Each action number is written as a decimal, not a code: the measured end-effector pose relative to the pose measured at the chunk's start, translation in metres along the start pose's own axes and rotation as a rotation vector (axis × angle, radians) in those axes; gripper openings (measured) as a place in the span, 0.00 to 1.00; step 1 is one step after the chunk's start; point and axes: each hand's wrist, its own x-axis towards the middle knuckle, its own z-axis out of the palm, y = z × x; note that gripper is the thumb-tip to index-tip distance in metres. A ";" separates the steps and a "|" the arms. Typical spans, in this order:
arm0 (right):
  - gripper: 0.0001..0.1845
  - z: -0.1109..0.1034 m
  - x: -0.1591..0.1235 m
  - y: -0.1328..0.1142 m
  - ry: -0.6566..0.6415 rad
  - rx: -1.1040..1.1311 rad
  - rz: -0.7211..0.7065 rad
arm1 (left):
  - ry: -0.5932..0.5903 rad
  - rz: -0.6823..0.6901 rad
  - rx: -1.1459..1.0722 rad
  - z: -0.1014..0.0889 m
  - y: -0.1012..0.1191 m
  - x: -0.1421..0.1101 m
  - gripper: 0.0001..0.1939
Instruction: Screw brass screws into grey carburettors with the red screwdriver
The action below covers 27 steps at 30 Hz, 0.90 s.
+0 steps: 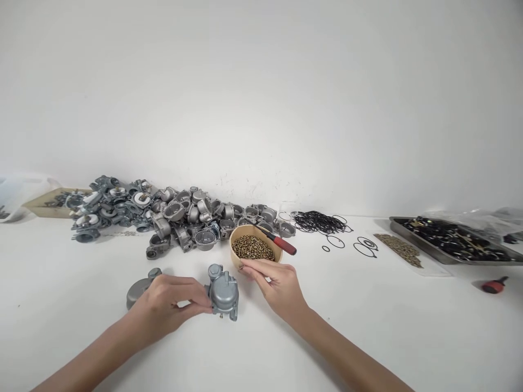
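My left hand (pixel 169 305) grips a grey cast metal housing (pixel 223 291) standing on the white table, fingers closed round its left side. A second grey housing (pixel 139 288) lies just behind that hand. My right hand (pixel 275 283) rests at the near rim of a tan bowl (pixel 237 260) full of small brass screws (pixel 252 247), its fingertips pinched together at the rim; what they hold is too small to make out.
A big heap of grey metal housings (pixel 171 215) lies along the wall. Black O-rings (pixel 321 222) and a red-handled screwdriver (pixel 281 243) lie right of the bowl. A metal tray of black parts (pixel 449 239), a strip of brass parts (pixel 400 249), and another red tool (pixel 494 284) are at right.
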 end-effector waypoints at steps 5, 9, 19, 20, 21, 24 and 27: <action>0.09 0.004 0.000 -0.007 -0.061 0.052 0.071 | 0.020 0.058 -0.006 0.005 0.000 0.000 0.07; 0.07 0.006 -0.001 -0.009 -0.104 0.088 0.116 | 0.008 0.104 0.026 0.007 -0.002 -0.001 0.07; 0.05 0.010 -0.003 -0.006 -0.118 0.148 0.194 | -0.071 0.067 0.029 0.007 -0.002 -0.002 0.10; 0.05 0.010 -0.003 -0.006 -0.121 0.156 0.197 | -0.078 0.070 0.030 0.007 -0.001 -0.001 0.10; 0.05 0.010 -0.003 -0.007 -0.125 0.165 0.201 | -0.080 0.077 0.030 0.007 0.000 -0.001 0.10; 0.05 0.011 -0.003 -0.008 -0.143 0.182 0.207 | -0.070 0.102 0.023 0.007 0.002 0.001 0.10; 0.05 0.011 -0.003 -0.009 -0.142 0.176 0.200 | -0.061 0.117 0.016 0.009 0.002 0.001 0.10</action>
